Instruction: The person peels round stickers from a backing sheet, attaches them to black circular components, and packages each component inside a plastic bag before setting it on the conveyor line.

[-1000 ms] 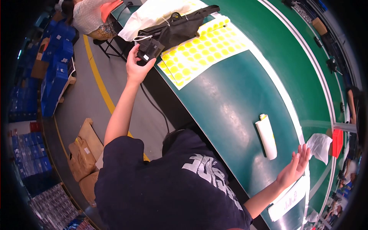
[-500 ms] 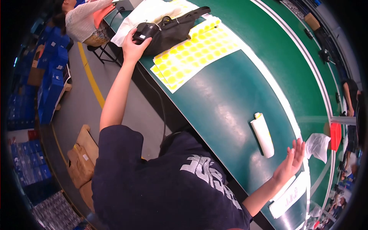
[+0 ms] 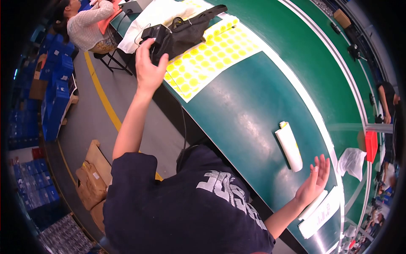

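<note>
standing wide — left hand [image 3: 149,75] by black device [image 3: 159,33], right hand [image 3: 312,187] near white roll [image 3: 289,147].

The tabletop [image 3: 249,110] is deep green; towards its far left, white sheets [image 3: 220,51] carry rows of round, bright yellow dots. Just beside them the mesh bag [image 3: 182,40] is black, as is the small device [image 3: 154,33], against a white cloth [image 3: 158,17]. The roll [image 3: 289,148] is white with touches of yellow, the printed paper [image 3: 322,216] white with grey marks. The shirt [image 3: 165,207] is bluish-black with pale lettered patterning; on the left, boxes [image 3: 59,95] are blue, and a yellow line [image 3: 100,92] crosses the grey floor [image 3: 80,114]
</note>
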Tool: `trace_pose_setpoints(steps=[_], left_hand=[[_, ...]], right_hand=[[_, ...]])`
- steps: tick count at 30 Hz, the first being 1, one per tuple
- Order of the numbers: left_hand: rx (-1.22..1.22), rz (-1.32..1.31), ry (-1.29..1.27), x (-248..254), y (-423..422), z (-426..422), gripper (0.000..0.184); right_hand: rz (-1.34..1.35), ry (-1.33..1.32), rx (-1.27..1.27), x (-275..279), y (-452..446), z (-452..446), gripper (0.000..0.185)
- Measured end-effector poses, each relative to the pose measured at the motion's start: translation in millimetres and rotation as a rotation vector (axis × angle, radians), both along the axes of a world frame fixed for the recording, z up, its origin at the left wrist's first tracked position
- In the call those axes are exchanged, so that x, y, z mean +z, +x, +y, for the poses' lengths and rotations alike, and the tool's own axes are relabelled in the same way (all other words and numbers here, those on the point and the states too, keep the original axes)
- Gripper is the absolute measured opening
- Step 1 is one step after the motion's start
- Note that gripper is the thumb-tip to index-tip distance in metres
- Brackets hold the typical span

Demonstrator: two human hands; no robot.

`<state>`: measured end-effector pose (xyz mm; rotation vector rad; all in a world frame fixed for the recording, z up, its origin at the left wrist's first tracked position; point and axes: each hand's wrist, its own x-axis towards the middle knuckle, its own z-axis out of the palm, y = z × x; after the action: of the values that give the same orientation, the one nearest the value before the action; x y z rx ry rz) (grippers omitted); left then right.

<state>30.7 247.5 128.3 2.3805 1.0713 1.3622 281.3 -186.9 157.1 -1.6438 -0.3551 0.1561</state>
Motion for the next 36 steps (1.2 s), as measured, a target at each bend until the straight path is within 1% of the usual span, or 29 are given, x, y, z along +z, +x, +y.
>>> trace_pose_setpoints(steps=[1, 2, 3, 5, 7, 9, 11, 13, 17, 20, 23, 24, 27, 28, 32, 35, 36], left_hand=[[-0.075, -0.020, -0.034, 6, 9, -12, 0.050], [-0.154, -0.018, -0.124, 10, 19, -23, 0.046], [-0.281, -0.010, -0.191, 19, 28, -34, 0.042], [-0.540, -0.041, -0.434, 25, 46, -56, 0.036], [-0.863, -0.061, -0.605, 31, 71, -80, 0.029], [-1.095, 0.023, -0.639, 37, 98, -106, 0.025], [-1.320, 0.139, -0.581, 44, 122, -138, 0.026], [-1.592, 0.258, -0.501, 43, 145, -168, 0.023], [-1.916, 0.269, -0.489, 42, 167, -236, 0.023], [-2.025, 0.252, -0.526, 42, 169, -267, 0.023], [-2.094, 0.224, -0.777, 24, 163, -275, 0.024], [-2.112, 0.266, -0.915, 19, 159, -273, 0.025], [-2.133, 0.317, -1.174, -3, 143, -265, 0.027], [-2.106, 0.381, -1.236, -8, 138, -259, 0.028], [-1.958, 0.301, -1.396, -19, 122, -241, 0.027], [-1.849, 0.227, -1.383, -16, 113, -223, 0.027], [-1.813, 0.205, -1.344, -16, 111, -217, 0.026]], right_hand=[[0.004, 0.006, 0.000, 0, -1, 0, 0.045], [0.007, 0.010, 0.000, -1, -2, 0, 0.045], [0.011, 0.012, -0.001, -1, -3, 1, 0.045], [0.025, 0.030, 0.004, -4, -6, -1, 0.045], [0.048, 0.051, 0.015, -8, -9, -4, 0.044], [0.064, 0.059, 0.033, -11, -12, -4, 0.044], [0.084, 0.062, 0.044, -14, -16, -6, 0.043], [0.105, 0.080, 0.039, -15, -19, -8, 0.042], [0.141, 0.110, 0.003, -22, -24, -11, 0.037], [0.170, 0.106, -0.039, -25, -30, -13, 0.033], [0.164, 0.114, -0.048, -36, -30, -20, 0.029], [0.167, 0.122, -0.041, -43, -28, -26, 0.028], [0.155, 0.120, -0.043, -49, -26, -35, 0.026], [0.152, 0.119, -0.047, -50, -26, -38, 0.026], [0.144, 0.103, -0.090, -53, -23, -38, 0.025], [0.113, 0.040, -0.151, -54, -21, -35, 0.024], [0.100, 0.037, -0.161, -57, -19, -34, 0.024]])
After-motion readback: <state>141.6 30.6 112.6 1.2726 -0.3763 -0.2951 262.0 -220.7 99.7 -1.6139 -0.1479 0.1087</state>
